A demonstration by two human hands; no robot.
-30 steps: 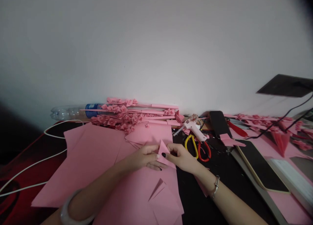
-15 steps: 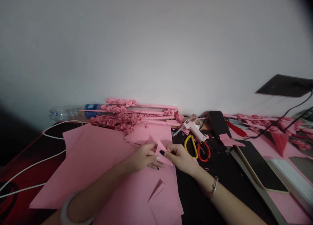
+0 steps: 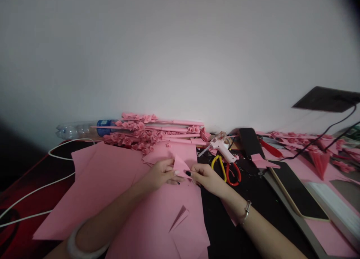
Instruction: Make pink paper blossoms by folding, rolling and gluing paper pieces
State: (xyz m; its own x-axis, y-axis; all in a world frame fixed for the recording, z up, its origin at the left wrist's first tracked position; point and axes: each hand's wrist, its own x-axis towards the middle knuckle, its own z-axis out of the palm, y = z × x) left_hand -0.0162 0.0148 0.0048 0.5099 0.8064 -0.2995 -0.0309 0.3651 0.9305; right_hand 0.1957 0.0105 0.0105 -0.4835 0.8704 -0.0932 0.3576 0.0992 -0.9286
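Observation:
A small folded piece of pink paper [image 3: 180, 166] is pinched between both hands, its pointed corner sticking up. My left hand [image 3: 161, 173] grips its left side, thumb on the front and fingers behind. On the right side, my right hand [image 3: 201, 175] pinches the paper's lower edge between thumb and forefinger. Beneath the hands lie large pink sheets [image 3: 157, 217]. A smaller folded pink piece [image 3: 180, 218] rests on them nearer to me. Fingers partly hide the held paper's lower edge.
Pink paper flowers [image 3: 135, 137] lie along the wall beside a plastic bottle [image 3: 75, 130]. Right of my hands are a glue gun [image 3: 223, 148] and scissors with yellow and red handles [image 3: 233, 175]. Farther right lie a dark phone [image 3: 250, 142] and another phone-like device [image 3: 299, 191].
The folded paper has turned and shifted slightly left in my hands. My right thumb has moved from the paper's middle to its lower right corner.

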